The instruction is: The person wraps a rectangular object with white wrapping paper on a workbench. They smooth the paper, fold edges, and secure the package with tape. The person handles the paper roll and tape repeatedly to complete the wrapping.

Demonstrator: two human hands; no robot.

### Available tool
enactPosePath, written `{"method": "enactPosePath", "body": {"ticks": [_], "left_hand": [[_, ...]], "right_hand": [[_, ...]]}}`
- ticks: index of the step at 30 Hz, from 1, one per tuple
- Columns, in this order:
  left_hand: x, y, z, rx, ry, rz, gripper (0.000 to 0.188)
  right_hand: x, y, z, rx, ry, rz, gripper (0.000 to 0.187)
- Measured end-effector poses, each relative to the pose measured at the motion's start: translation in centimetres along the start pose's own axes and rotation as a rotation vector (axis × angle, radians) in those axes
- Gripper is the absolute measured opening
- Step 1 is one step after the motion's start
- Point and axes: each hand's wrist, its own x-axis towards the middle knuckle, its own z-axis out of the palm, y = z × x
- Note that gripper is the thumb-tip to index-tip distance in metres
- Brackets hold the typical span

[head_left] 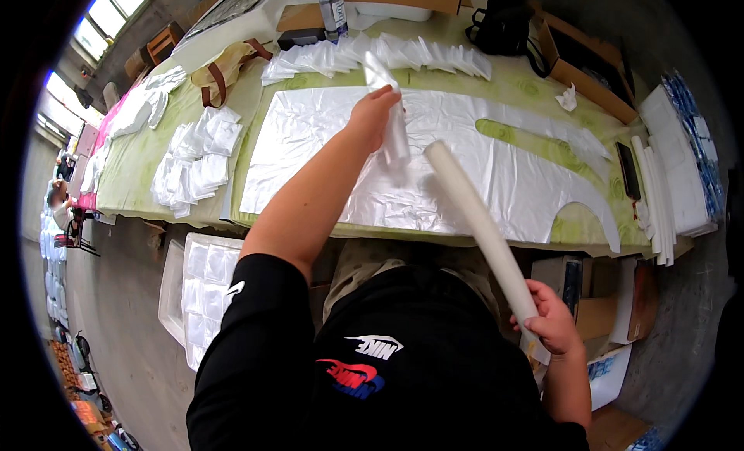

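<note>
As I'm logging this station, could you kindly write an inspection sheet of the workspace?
Surface: green cloth, patterned, partly covered.
Job's things: plastic sheet, spread out, wrinkled; white tube, slanted; clear plastic, in hand.
Clutter: bottle, phone, black bag, plastic packs.
Hands: left hand grips the clear plastic; right hand grips the white tube's near end.
Cables: nothing seen.
Surroundings: window at upper left; tub of packs at lower left.

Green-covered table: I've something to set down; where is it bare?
Bare cloth: between white garments and left folded packets; between crumpled tissue and the far packet row. Crowded: the middle, under the plastic sheet; the right end, with phone and white rods.
</note>
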Motion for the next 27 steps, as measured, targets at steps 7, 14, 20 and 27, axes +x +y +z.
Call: {"method": "enactPosePath", "body": {"ticks": [7, 14, 20, 27], "left_hand": [[-8.4, -1.2, 0.2, 0.663, -0.155, -0.083, 0.053], [-12.0, -1.1, -0.9, 1.012, -0.218, 0.059, 0.047], [-16.3, -1.6, -1.4, 0.587, -0.304, -0.271, 0.039], [-17.2, -3.2, 0.2, 0.244, -0.189, -0.323, 0.039]], "right_hand": [[4.6, -2.3, 1.7, -0.541, 0.222, -0.469, 0.063], [11.0, -5.5, 6.1, -1.08, 0.336, -0.622, 0.045], [11.9, -5.1, 3.2, -1.183, 0.482, -0.664, 0.047], [12.8, -5.4, 1.4, -1.454, 0.651, -0.82, 0.058]]}}
